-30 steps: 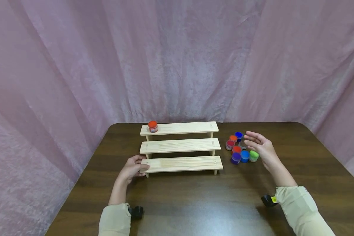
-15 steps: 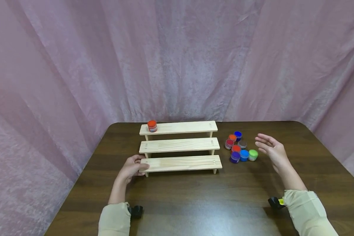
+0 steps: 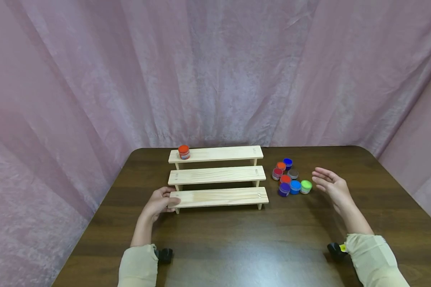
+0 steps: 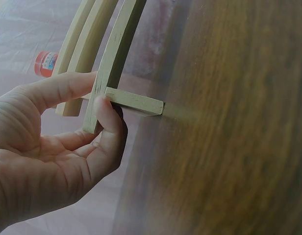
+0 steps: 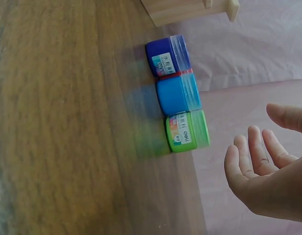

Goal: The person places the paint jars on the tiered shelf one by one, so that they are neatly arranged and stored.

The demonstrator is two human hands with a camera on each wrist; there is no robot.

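Note:
A three-tier wooden rack (image 3: 217,175) stands on the table. My left hand (image 3: 159,204) grips the left end of its lowest board, thumb on top and fingers curled beneath, as the left wrist view also shows. One red-orange paint jar (image 3: 184,152) sits at the left end of the top board. Right of the rack, several paint jars are grouped, among them a purple jar (image 5: 168,56), a light blue jar (image 5: 178,94) and a green jar (image 5: 188,131). My right hand (image 3: 333,188) hovers right of the green jar, fingers loosely bent, holding nothing.
The brown table (image 3: 215,243) ends at a pink curtain (image 3: 215,71) behind the rack. A dark blue jar (image 3: 287,163), a grey-brown jar (image 3: 293,174) and a dark red jar (image 3: 277,173) stand at the back of the group.
My right hand has moved right, away from above the jars, and then slightly lower in view. My left hand keeps its grip on the rack; the view has shifted a little.

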